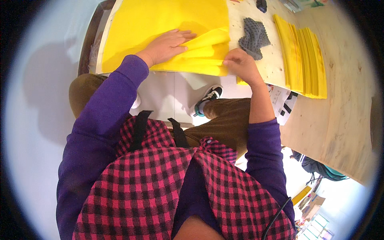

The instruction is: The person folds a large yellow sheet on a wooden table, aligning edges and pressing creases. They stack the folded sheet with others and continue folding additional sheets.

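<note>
A large sheet of yellow cloth [148,20] lies spread over the wooden table, reaching its near edge. My left hand [168,47] rests flat on the cloth with its fingers stretched to the right. Between my hands the fabric rises in several creases. At the cloth's near right edge, my right hand [242,65] pinches the yellow cloth between thumb and fingertips. Just beyond my right hand is a crumpled dark grey textured cloth [254,38], apart from the fingers.
A stack of folded yellow cloths [306,60] stands at the table's right, beside a raised wooden panel [340,80]. A small black object [261,5] lies at the far edge. White paper with black print [283,105] shows below the table edge, near my right forearm.
</note>
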{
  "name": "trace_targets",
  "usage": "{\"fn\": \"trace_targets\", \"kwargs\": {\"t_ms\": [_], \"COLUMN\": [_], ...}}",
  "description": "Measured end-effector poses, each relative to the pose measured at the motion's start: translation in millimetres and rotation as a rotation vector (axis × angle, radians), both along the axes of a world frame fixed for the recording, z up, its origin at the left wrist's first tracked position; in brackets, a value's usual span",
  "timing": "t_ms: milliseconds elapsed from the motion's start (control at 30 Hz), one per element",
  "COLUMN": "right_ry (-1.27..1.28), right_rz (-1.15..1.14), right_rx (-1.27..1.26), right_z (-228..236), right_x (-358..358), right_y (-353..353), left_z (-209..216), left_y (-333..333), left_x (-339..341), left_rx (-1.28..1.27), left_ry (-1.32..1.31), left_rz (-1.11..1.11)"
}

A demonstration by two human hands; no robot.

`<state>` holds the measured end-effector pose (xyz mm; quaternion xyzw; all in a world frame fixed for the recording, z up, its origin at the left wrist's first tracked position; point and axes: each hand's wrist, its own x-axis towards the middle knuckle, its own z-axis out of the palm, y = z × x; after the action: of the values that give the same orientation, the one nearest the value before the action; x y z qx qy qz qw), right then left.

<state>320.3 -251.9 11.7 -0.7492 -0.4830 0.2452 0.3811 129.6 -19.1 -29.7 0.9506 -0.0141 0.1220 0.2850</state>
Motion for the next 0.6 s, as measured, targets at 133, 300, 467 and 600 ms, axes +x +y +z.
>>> {"fn": "trace_targets", "kwargs": {"t_ms": [133,300,467,600], "right_ry": [-0.031,-0.078,-0.06,-0.049], "right_rz": [-0.023,-0.016,-0.066,-0.118], "right_rx": [0.011,0.0,-0.042,0.009], "right_z": [-2.5,-6.0,-2.8,5.6], "right_x": [2.1,5.7,1.7,-3.2], "right_y": [4.1,8.2,12.0,15.3], "left_z": [0.5,-0.9,0.2,4.3], "left_y": [0.7,1.1,0.2,-0.6], "left_x": [1.0,1.8,2.0,1.0], "left_rx": [0.001,0.002,0.017,0.08], "left_ry": [-0.003,-0.007,0.0,0.006], "left_rz": [-0.005,-0.013,-0.004,-0.036]}}
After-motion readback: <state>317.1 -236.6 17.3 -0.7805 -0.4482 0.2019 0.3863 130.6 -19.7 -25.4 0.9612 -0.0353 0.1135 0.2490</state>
